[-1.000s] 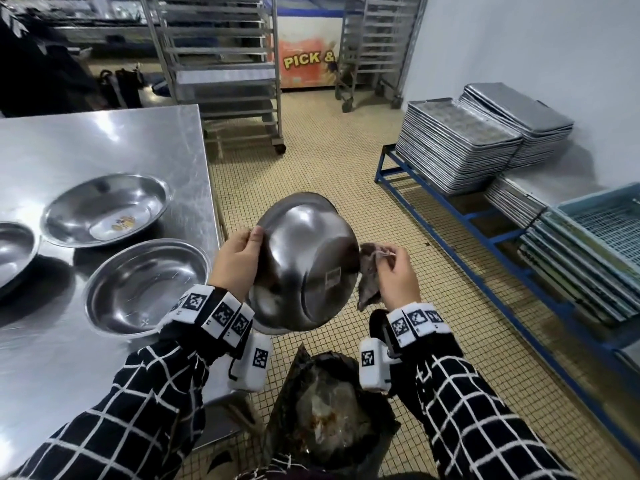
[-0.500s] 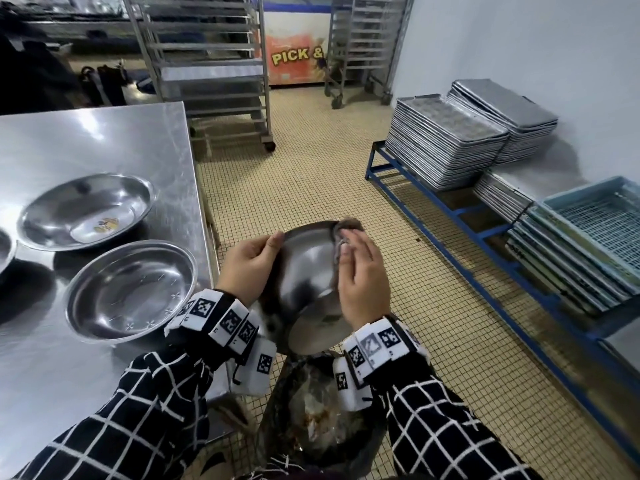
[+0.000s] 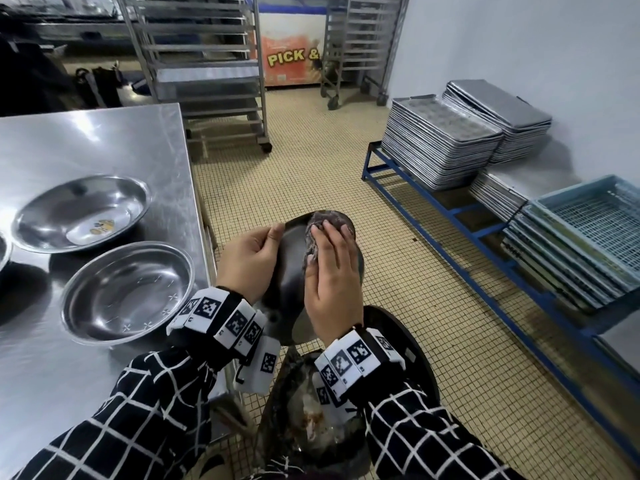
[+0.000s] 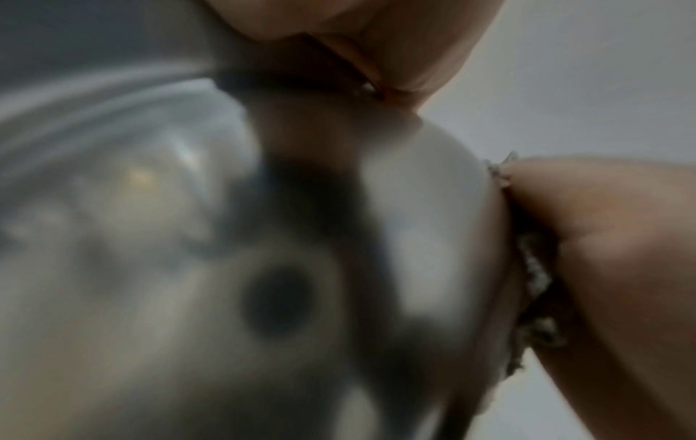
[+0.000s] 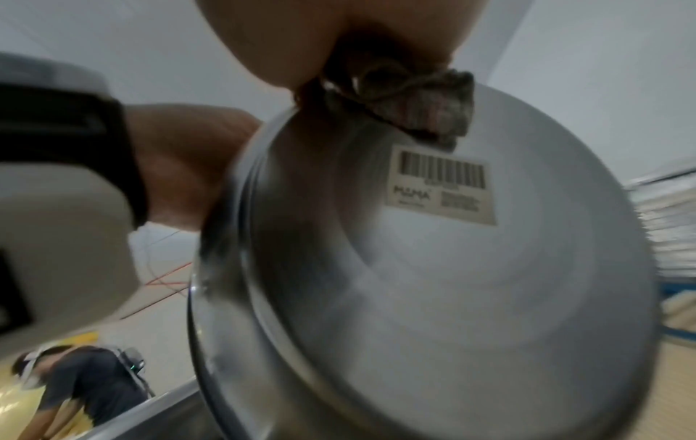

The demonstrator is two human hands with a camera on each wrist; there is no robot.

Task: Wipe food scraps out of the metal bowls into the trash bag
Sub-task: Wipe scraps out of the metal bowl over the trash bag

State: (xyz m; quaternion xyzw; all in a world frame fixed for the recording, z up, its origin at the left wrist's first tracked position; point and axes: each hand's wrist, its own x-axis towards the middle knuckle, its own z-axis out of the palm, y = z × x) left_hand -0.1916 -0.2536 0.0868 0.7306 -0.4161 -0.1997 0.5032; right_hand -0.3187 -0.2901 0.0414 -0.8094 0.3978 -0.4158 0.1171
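The left hand (image 3: pixel 247 261) grips the rim of a tilted bowl (image 3: pixel 291 271), thumb on the inner side, fingers curled behind. The right hand (image 3: pixel 330 282) lies inside the bowl with its fingers extended and close together, pressing a grey rag (image 3: pixel 320 221) against the inner wall near the upper rim. In the right wrist view, the rag (image 5: pixel 418 98) folds over the rim onto the outer wall, just above a barcode label (image 5: pixel 442 186). The bowl is held in the air directly above the open trash bag (image 3: pixel 311 417) on the floor, beside the desk (image 3: pixel 86 140). Two more bowls stand on the desk: the near one (image 3: pixel 128 292) and the far one (image 3: pixel 81 213), which contains scraps (image 3: pixel 102 226).
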